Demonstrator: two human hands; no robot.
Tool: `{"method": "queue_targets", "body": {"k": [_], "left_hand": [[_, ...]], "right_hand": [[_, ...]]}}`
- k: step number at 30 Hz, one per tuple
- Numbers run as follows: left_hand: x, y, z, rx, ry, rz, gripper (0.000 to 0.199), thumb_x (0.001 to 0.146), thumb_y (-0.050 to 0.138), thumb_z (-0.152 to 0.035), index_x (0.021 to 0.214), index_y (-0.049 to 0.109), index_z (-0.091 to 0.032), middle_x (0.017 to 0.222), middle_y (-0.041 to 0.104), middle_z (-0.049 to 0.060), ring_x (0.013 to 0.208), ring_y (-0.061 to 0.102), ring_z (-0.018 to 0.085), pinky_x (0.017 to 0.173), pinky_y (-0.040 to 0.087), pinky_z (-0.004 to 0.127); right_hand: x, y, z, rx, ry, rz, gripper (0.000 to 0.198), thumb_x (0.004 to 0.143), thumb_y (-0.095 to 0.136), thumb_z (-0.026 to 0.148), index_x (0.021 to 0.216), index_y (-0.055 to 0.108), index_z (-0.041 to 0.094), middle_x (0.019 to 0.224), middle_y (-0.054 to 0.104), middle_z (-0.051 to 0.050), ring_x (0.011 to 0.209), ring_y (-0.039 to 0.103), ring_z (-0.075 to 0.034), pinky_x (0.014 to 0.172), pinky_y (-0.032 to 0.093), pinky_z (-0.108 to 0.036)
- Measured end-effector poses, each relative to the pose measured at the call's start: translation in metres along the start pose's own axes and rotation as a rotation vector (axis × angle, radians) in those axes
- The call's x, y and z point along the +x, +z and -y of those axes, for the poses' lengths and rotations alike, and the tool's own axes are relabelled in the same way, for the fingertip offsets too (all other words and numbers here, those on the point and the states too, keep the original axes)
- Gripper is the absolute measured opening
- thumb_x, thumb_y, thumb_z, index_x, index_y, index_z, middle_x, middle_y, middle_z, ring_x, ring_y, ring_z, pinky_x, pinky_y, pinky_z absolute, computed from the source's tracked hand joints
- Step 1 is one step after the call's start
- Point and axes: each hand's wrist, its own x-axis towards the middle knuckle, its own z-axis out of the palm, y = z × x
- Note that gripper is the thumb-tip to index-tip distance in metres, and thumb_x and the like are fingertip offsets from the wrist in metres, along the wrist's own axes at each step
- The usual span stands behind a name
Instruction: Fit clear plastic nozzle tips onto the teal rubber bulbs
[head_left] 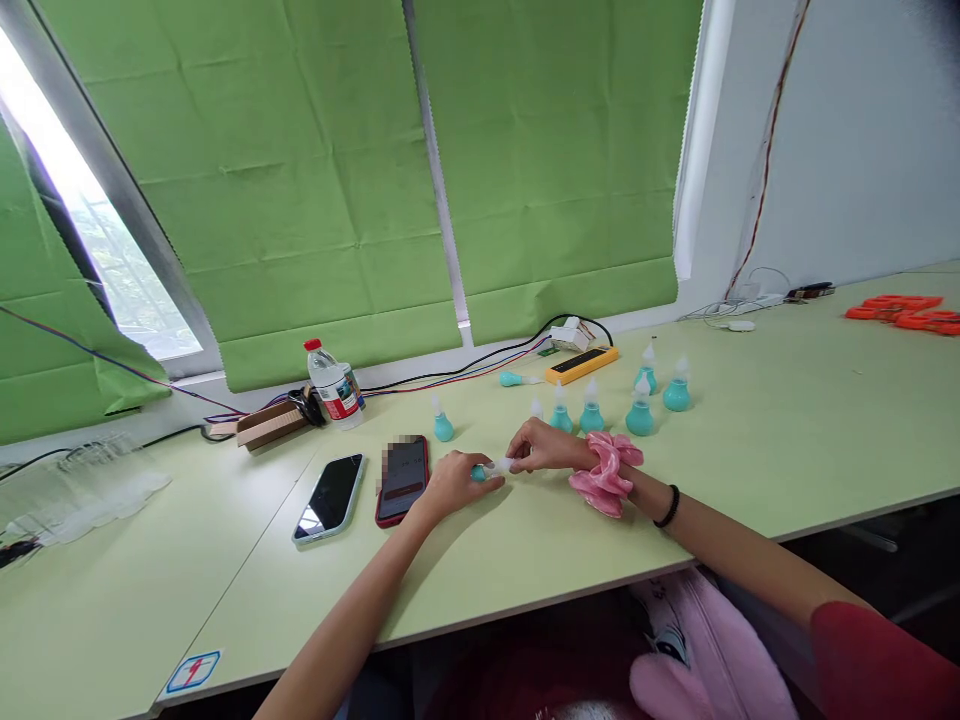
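My left hand is closed around the teal bulb of a bulb syringe, which lies sideways just above or on the table. The fingertips of my right hand pinch the clear tip at its other end. My fingers cover part of the bulb. Several similar teal bulb syringes with clear tips stand upright beyond and to the right of my right hand. Another bulb syringe stands alone behind my left hand, and one more bulb syringe rests on its side farther back.
Two phones, a red-cased phone and a pale-cased phone, lie left of my left hand. Behind are a water bottle, a cardboard tray, cables and a yellow power strip. Orange objects lie far right.
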Motion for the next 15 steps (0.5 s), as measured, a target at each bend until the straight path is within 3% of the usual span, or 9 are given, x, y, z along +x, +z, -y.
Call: {"method": "queue_targets", "body": {"k": [3,15], "left_hand": [[-0.001,-0.002,0.001,-0.048,0.029,0.019,0.034,0.068,0.051,-0.044,0.085,0.063,-0.018,0.069,0.063,0.004,0.06,0.053,0.014,0.057,0.035,0.023],[-0.003,-0.011,0.0,-0.159,0.138,-0.001,0.03,0.07,0.05,-0.039,0.081,0.064,-0.014,0.057,0.057,0.001,0.05,0.041,0.008,0.05,0.03,0.019]], "right_hand": [[0.0,0.0,-0.001,0.018,0.006,0.072,0.023,0.063,0.057,0.024,0.076,0.067,0.008,0.051,0.057,-0.002,0.043,0.049,-0.008,0.042,0.037,-0.017],[-0.003,-0.007,0.005,0.198,-0.004,0.08,0.033,0.066,0.058,0.036,0.078,0.066,0.006,0.052,0.055,-0.002,0.048,0.048,-0.008,0.046,0.039,-0.017]]}}
